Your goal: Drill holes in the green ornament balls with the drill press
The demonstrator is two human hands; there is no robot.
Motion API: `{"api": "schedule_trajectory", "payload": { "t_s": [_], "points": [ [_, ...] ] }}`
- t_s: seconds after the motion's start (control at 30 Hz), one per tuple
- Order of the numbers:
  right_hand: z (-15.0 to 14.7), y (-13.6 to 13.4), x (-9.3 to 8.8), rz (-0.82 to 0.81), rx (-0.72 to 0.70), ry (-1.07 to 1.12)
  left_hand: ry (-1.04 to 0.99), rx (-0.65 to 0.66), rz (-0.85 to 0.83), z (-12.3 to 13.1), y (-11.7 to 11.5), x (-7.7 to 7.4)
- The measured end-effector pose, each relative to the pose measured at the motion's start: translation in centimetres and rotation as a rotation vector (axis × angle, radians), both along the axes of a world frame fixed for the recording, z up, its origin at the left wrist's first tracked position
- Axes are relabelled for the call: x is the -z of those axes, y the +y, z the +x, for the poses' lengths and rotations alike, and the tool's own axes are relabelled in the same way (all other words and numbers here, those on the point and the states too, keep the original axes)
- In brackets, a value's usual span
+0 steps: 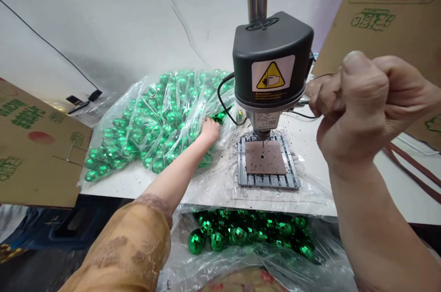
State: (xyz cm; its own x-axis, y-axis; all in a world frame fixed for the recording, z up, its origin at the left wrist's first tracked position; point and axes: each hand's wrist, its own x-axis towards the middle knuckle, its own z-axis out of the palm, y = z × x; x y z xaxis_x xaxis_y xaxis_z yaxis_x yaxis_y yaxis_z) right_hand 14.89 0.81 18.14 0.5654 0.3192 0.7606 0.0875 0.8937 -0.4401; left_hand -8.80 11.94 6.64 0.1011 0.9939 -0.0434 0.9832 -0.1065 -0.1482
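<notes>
A small black bench drill (272, 60) stands on a white table (396, 191), its bit over a brown pad on the grey slotted base (267, 179). My right hand (361, 103) is closed in a fist round the drill's side lever, close to the camera. My left hand (209, 130) reaches into the mouth of a clear plastic bag of shiny green faceted balls (151, 122) left of the drill. Its fingers are buried among the balls, so what they hold is hidden.
A second clear bag of green balls (248, 234) sits below the table's front edge. Cardboard boxes stand at the left (34, 145) and at the back right (386, 12). Dark drilling dust lies around the base. A black cable loops beside the drill.
</notes>
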Motion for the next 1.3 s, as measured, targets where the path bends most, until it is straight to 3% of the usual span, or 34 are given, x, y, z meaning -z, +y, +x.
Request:
{"api": "schedule_trajectory", "payload": {
  "t_s": [0.17, 0.33, 0.4, 0.47, 0.57, 0.7, 0.83, 0.97, 1.1, 1.3],
  "points": [
    [0.1, 0.1, 0.1, -0.031, 0.042, -0.003, -0.066, -0.059, 0.014, -0.8, 0.6, 0.8],
    [0.2, 0.2, 0.2, -0.007, 0.009, 0.008, -0.231, -0.028, 0.052, -1.6, -0.3, -0.1],
    [0.3, 0.3, 0.3, 0.024, -0.016, 0.006, -0.494, -0.013, 0.085, -1.4, -1.3, -0.6],
    [0.4, 0.5, 0.4, 0.050, -0.032, 0.001, -0.991, -0.023, 0.050, -1.1, -2.9, -1.0],
    [0.6, 0.5, 0.5, 0.052, -0.021, -0.015, -1.680, -0.079, -0.215, -0.4, -5.9, -1.2],
    [0.5, 0.4, 0.5, 0.026, 0.003, -0.026, -2.030, -0.163, -0.497, 0.8, -9.4, -0.6],
    [0.4, 0.5, 0.6, -0.007, 0.017, -0.022, -2.086, -0.189, -0.482, 2.3, -11.1, 0.8],
    [0.4, 0.5, 0.6, 0.043, -0.028, -0.022, -1.992, -0.187, -0.280, 3.7, -11.1, 2.7],
    [0.5, 0.3, 0.5, 0.012, -0.061, -0.054, -1.891, -0.050, -0.128, 5.2, -10.2, 4.8],
    [0.4, 0.1, 0.9, -0.058, -0.032, -0.075, -1.780, 0.111, -0.137, 6.5, -9.5, 6.8]
  ]
}}
